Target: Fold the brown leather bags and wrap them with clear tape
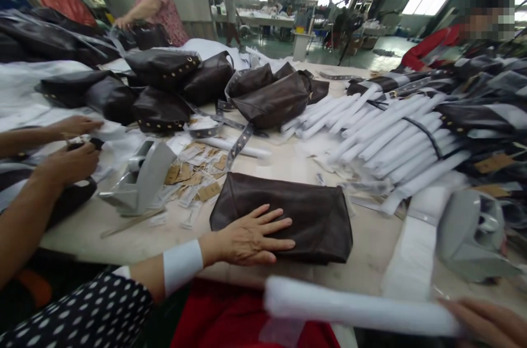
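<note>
A dark brown leather bag (313, 211) lies flat on the table in front of me. Spread over its front, fingers apart, is my left hand (251, 235), with a white band around the wrist. At the lower right edge, my right hand (489, 318) grips the end of a white paper-like roll (354, 304), slightly blurred. The roll is held over the table's near edge, below the bag and apart from it. Part of my right hand is cut off by the frame. A grey studded strap (239, 145) extends behind the bag.
Grey tape dispensers (142, 178) stand left and right. Tan tags (193, 169) are scattered behind the bag; white rolls (399, 134) are piled at right. More brown bags (267, 98) lie farther back. A co-worker's hands (72, 156) work at left; other people stand around the table.
</note>
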`<action>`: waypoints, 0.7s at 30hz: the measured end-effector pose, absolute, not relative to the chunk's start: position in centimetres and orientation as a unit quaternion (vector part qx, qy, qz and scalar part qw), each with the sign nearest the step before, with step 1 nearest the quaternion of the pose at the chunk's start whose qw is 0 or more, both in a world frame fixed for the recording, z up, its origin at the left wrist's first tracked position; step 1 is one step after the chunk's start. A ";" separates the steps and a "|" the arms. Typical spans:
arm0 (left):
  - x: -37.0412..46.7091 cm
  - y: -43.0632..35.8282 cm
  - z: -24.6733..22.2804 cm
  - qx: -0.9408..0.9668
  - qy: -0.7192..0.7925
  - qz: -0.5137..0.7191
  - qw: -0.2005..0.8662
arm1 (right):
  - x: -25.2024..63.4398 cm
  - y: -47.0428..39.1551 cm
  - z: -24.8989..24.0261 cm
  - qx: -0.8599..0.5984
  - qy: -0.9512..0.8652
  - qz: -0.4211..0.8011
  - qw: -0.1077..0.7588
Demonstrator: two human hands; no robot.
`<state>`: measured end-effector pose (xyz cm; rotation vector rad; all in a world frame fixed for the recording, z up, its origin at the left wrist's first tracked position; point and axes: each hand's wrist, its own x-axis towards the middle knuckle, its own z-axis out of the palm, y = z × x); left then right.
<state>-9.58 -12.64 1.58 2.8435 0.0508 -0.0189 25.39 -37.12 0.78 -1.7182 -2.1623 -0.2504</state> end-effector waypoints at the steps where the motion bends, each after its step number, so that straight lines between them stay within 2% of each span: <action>1: -9.6 -12.6 1.7 0.988 0.019 -0.011 0.155 | 23.8 -37.7 0.8 -0.588 -0.779 -0.106 0.188; 5: -9.4 -12.2 2.1 0.984 0.018 -0.024 0.174 | 16.5 -35.2 -0.9 -0.556 -0.795 -0.160 0.182; 11: -9.4 -12.5 1.3 0.993 0.012 -0.016 0.118 | 12.6 -30.5 -2.4 -0.644 -0.726 -0.202 0.134; 18: -10.1 -13.9 0.4 0.998 0.013 0.038 0.045 | 12.8 -31.8 -2.0 -0.599 -0.709 -0.275 0.250; 21: -10.1 -14.1 0.6 0.999 0.014 0.038 0.024 | 12.4 -30.6 -1.5 -0.598 -0.713 -0.257 0.261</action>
